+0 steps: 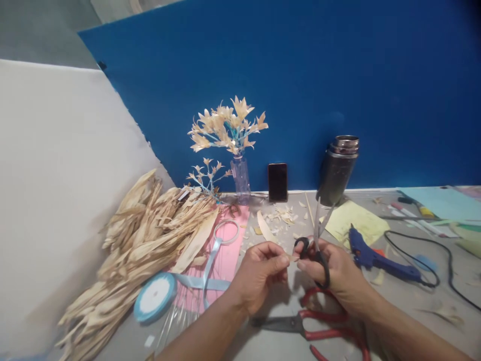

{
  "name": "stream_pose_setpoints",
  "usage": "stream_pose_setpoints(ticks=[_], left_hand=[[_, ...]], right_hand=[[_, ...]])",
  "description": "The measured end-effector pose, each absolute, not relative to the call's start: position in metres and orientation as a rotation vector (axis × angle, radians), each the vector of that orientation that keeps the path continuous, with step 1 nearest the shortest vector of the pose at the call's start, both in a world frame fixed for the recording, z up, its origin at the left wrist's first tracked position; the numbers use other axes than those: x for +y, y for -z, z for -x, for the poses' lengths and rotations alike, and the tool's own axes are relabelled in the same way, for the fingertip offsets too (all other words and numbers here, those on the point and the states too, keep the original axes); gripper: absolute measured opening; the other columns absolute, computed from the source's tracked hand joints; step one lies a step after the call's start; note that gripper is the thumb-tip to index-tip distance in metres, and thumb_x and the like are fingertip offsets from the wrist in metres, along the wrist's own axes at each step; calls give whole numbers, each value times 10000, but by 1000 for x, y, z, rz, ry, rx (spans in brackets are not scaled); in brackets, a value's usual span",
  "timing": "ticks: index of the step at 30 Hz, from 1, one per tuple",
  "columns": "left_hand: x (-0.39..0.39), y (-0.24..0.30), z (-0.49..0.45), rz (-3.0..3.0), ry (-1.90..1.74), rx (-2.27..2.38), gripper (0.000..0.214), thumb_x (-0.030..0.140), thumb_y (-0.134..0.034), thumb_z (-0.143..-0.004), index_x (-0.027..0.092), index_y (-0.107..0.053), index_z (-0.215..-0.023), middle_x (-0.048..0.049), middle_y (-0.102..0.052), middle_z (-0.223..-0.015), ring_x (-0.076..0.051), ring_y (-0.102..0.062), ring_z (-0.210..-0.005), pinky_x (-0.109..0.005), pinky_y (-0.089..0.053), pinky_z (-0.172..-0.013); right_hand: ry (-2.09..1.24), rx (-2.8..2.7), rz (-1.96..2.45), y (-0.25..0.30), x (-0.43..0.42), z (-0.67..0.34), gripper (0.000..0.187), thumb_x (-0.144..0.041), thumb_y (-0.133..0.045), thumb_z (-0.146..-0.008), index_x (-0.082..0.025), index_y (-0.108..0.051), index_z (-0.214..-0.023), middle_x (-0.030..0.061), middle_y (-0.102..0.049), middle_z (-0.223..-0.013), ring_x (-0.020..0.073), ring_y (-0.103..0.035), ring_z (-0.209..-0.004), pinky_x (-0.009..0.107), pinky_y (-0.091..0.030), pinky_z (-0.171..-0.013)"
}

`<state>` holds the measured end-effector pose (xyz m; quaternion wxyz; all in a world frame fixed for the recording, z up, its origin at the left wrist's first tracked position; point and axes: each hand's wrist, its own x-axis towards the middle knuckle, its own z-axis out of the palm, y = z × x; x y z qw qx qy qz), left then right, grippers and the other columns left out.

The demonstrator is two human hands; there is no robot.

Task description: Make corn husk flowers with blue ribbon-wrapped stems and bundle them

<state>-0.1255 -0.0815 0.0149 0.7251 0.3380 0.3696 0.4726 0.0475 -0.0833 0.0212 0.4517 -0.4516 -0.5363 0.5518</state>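
Note:
My left hand (259,273) is closed in a pinch on a small pale piece of dried husk (292,258). Close beside it, my right hand (338,268) has black-handled scissors (322,265) hooked on its fingers, the parted blades pointing up and away. The right thumb and fingertip also come up to the husk piece; whether they grip it, I cannot make out. Beneath the hands lie larger red-handled scissors (323,328), partly hidden by the right forearm.
Dried husks (150,235) and a blue ribbon spool (155,298) lie left, near pink paper (235,235). Behind stand husk flowers (225,125) in a clear bottle (240,178), a phone (277,183) and a tilted flask (338,170). A blue glue gun (376,258) with cord lies right.

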Motion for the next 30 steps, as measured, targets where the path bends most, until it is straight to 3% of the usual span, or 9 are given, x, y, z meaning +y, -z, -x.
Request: stream_pose_setpoints(ticks=[14, 22, 30], left_hand=[[-84, -12, 121, -787, -1041, 906, 249, 241, -864, -573, 127, -670, -678, 4, -629, -582, -79, -526, -479, -209, -397, -518], [-86, -14, 117, -688, -1069, 874, 283, 212, -869, -563, 141, -615, -663, 6, -634, -576, -88, -557, -488, -205, -414, -523], [-91, -19, 116, -834, -980, 855, 270, 271, -847, -588, 127, -636, -674, -11, -622, -580, -101, -557, -526, -224, -404, -570]], right_hand=[[-1313, -1291, 1208, -27, -81, -52, 300, -411, -750, -726, -170, -639, -866, -6, -591, -728, 145, -506, -647, 267, -421, -592], [-1405, -1224, 1135, -16, -84, -43, 390, -444, -809, -653, -180, -626, -876, 11, -636, -766, 167, -581, -684, 277, -469, -645], [-1438, -1266, 1115, -19, -85, -45, 405, -452, -821, -634, -181, -594, -831, -15, -595, -709, 145, -555, -629, 249, -459, -590]])
